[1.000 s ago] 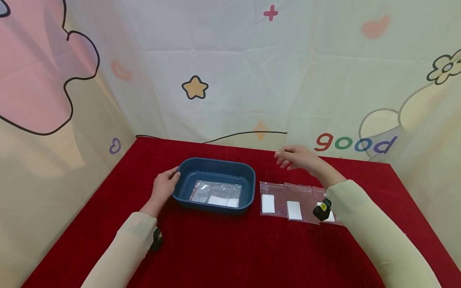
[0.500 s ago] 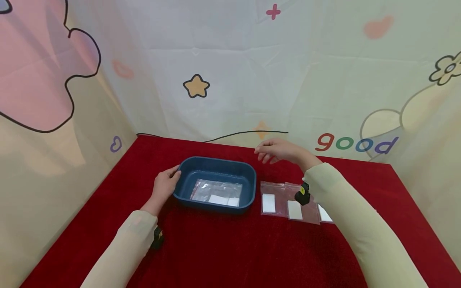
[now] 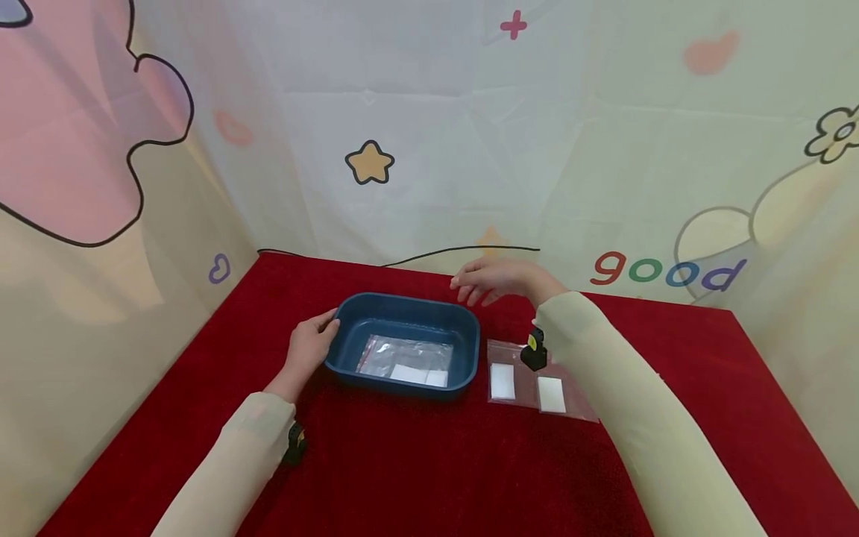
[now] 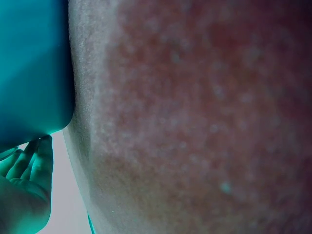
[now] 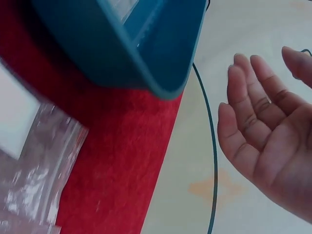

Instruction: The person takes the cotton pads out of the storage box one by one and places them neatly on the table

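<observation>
A blue rectangular basin (image 3: 403, 386) stands on the red cloth, with clear zip bags (image 3: 382, 354) holding white pieces lying on its floor. My left hand (image 3: 310, 344) holds the basin's left end, thumb at the rim and fingers along the outer wall. In the left wrist view, the fingers (image 4: 41, 163) reach the basin's corner (image 4: 34, 83). Above the basin's back right corner is my right hand (image 3: 495, 280), its fingers loosely bent and holding nothing. The right wrist view shows the bare palm (image 5: 282, 156) turned toward the camera, apart from the basin.
Right of the basin, more zip bags (image 3: 522, 377) with white rectangular pieces lie overlapping in a row, partly hidden by the right sleeve (image 3: 624, 395). The red cloth (image 3: 429, 477) covers the table. A printed curtain (image 3: 429, 134) hangs behind it.
My right hand has moved left from above the bags to the basin's back right corner, its forearm now covering the rightmost bag. The left hand stays at the basin.
</observation>
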`<state>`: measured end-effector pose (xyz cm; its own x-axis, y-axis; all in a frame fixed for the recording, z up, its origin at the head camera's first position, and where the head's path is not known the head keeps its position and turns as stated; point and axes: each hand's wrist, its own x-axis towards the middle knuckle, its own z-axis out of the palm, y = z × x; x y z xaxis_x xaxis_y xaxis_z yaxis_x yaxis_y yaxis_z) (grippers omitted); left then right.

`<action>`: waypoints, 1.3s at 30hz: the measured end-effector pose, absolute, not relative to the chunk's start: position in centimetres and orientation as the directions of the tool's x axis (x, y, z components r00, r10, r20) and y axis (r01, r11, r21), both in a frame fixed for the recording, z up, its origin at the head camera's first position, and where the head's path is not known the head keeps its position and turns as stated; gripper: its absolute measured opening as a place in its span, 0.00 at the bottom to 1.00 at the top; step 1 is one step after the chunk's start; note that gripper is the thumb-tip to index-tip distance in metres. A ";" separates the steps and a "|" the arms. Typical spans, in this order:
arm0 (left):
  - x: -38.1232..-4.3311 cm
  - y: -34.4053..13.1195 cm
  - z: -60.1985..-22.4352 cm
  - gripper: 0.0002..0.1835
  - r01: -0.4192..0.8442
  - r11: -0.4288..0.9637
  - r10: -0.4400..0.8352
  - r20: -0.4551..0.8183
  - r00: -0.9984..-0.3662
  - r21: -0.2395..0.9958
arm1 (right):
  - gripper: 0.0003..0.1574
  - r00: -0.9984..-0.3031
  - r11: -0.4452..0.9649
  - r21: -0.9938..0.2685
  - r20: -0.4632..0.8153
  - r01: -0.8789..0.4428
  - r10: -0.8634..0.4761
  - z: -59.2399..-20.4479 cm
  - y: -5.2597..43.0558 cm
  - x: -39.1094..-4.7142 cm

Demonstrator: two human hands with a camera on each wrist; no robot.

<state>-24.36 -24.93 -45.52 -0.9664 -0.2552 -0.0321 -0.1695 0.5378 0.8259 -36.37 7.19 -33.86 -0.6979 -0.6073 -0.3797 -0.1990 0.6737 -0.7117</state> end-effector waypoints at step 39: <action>-24.5 -24.9 -45.7 0.25 -0.176 0.527 -0.265 -0.036 -0.964 0.831 | 0.25 -0.556 0.788 -0.615 -0.643 -0.035 -0.527 -37.7 -1.6 -35.5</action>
<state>-24.50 -24.87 -45.68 -0.9636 -0.2650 -0.0358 -0.1758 0.5271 0.8314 -35.52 -1.63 -37.72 -0.5561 -0.5265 -0.6431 -0.0349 0.7879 -0.6149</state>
